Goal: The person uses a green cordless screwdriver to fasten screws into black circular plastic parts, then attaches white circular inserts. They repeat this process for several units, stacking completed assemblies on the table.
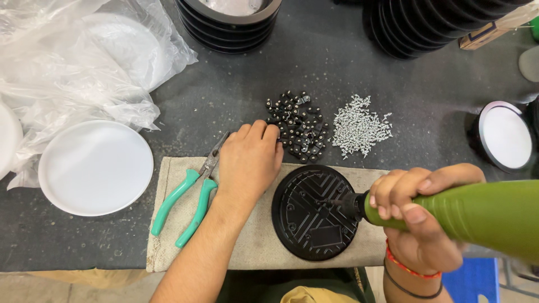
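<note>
- right hand, lower right of frame, fingers wrapped tight round a green electric screwdriver; its dark tip sits on the black round housing plate
- housing plate lies flat at lower centre on a beige cloth pad, ribbed inner side up
- left hand, centre frame, palm down, fingers curled together and reaching into the pile of small black parts; fingertips hidden, cannot tell if anything is pinched
- pile of silver screws just right of the black parts, apart from both hands
- teal-handled pliers on the cloth's left end, just beside the left wrist
- white round disc at left on the dark table, clear plastic bag upper left
- stacks of black round housings along the top edge
- assembled round lamp with white face at right edge
</note>
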